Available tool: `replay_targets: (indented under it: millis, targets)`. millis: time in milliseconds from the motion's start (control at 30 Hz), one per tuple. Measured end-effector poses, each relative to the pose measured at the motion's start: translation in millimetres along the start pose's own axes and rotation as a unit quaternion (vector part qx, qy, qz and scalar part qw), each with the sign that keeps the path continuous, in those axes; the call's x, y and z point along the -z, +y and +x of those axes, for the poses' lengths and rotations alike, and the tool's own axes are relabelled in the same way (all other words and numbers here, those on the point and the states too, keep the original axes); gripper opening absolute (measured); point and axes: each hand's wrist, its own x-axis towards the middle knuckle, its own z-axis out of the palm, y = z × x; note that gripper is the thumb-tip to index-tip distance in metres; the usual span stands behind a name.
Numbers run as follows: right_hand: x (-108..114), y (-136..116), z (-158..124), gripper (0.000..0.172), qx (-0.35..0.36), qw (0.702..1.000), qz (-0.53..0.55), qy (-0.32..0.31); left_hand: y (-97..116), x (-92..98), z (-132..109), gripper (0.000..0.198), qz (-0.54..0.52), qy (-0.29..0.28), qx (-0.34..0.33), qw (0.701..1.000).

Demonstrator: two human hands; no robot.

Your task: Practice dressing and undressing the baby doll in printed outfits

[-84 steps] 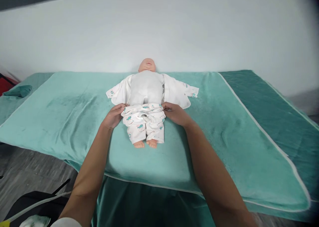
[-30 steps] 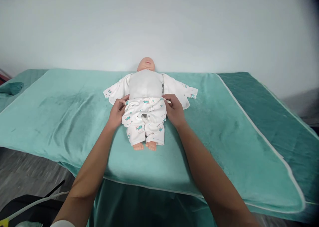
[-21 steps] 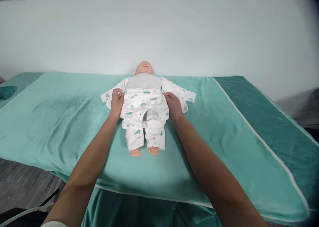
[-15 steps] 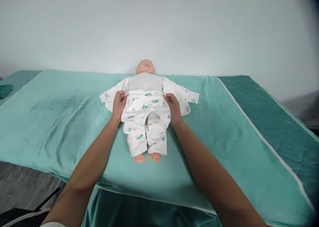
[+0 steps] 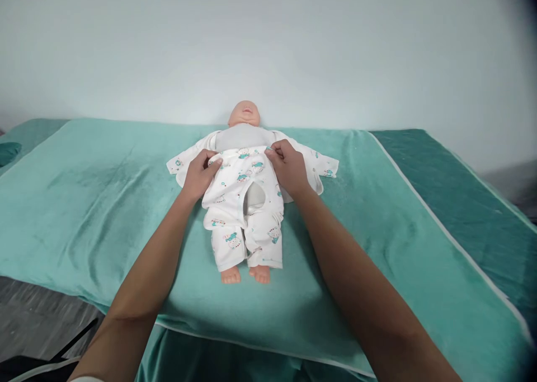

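A baby doll (image 5: 244,112) lies face up on a teal towel (image 5: 104,203), head toward the wall. It wears white printed trousers (image 5: 245,214) pulled high over its grey torso. An open white printed jacket (image 5: 321,166) is spread flat under it. My left hand (image 5: 199,173) is closed on the left side of the trousers' waistband. My right hand (image 5: 286,166) is closed on the right side of the waistband, near the chest. The doll's bare feet (image 5: 245,274) stick out of the trouser legs toward me.
A darker green cover (image 5: 461,203) lies under the towel on the right. The pale wall (image 5: 268,46) rises right behind the doll's head. A green bundle (image 5: 8,151) sits at the far left edge. Dark floor and a white cable (image 5: 37,365) show at bottom left.
Both hands have drawn the trousers' waistband up from the doll's hips to its chest. The fingers have moved inward along the waistband. The view has shifted slightly.
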Motion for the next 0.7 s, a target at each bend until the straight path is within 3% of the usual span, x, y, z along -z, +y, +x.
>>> replay_targets:
  millis: [100,167,333,500,700]
  targets:
    - [-9.1,10.1,15.8,0.027,-0.060,0.997,0.046,0.007,-8.6,-9.3,21.2,0.025,-0.006,0.085,0.050,0.995]
    - [-13.3,17.7,20.9,0.035,-0.117,0.983,0.144,-0.005,-13.5,-16.0,34.8,0.026,-0.017,0.116,0.098,0.988]
    - [-14.3,24.1,12.9,0.049,-0.236,0.898,0.368,-0.046,-16.9,-22.0,39.7,0.024,-0.022,0.108,0.153,0.982]
    - [-17.1,26.1,5.0,0.051,-0.246,0.867,0.430,-0.044,-14.7,-16.4,21.2,0.024,0.000,0.069,0.151,0.986]
    - [-14.1,35.0,1.8,0.047,-0.211,0.885,0.415,0.031,-10.5,-13.7,16.6,0.019,0.030,0.049,0.188,0.980]
